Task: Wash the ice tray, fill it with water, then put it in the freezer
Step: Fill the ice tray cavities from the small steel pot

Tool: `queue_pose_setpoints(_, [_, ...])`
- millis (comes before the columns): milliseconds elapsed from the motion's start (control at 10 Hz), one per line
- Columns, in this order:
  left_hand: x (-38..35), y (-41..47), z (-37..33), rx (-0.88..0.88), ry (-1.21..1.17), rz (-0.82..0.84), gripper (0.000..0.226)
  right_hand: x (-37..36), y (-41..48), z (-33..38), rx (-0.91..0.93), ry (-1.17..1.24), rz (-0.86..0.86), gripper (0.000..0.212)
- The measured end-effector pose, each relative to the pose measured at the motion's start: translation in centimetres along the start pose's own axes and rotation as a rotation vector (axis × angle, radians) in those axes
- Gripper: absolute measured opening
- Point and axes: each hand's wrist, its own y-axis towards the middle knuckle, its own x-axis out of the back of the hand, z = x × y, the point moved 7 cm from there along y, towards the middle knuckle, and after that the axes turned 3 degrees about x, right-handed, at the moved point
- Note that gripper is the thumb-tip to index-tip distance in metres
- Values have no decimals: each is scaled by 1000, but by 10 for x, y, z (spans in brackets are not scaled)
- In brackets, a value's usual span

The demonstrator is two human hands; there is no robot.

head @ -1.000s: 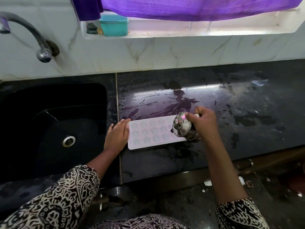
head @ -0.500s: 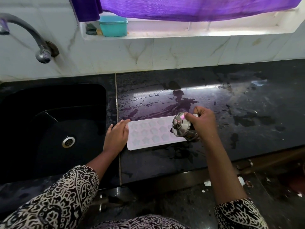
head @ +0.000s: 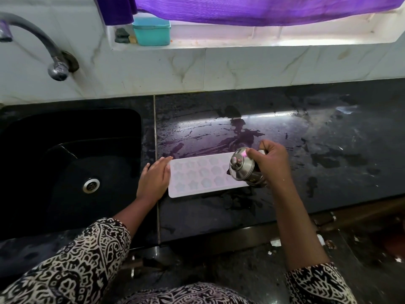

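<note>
Ice tray [head: 197, 177] against left hand [head: 153, 179] fingers [head: 166, 166]

A pale tray [head: 197, 179] with star-shaped cells lies flat on the wet black counter [head: 219, 218], a tilted steel vessel [head: 242, 166] over its right end.

The person wears a garment [head: 186, 292] in a dense black-and-white swirling print, its left sleeve [head: 72, 260] and right sleeve [head: 317, 284] each ending near the elbow, forearms bare down to left hand [head: 153, 178] and right hand [head: 271, 161].
</note>
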Motion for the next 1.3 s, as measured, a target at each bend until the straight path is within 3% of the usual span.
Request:
queue_pose_setpoints(400, [-1, 1, 1, -2, 4, -9, 38, 1, 0, 0, -44, 72, -12, 38])
queue_pose_setpoints(900, [-2, 2, 3, -1, 0, -13, 38, -9, 2, -13, -196, 330, -16, 41])
queue_pose_setpoints(1300, [0, 1, 2, -6, -5, -14, 38, -33, -11, 20, -13, 53, 79, 38])
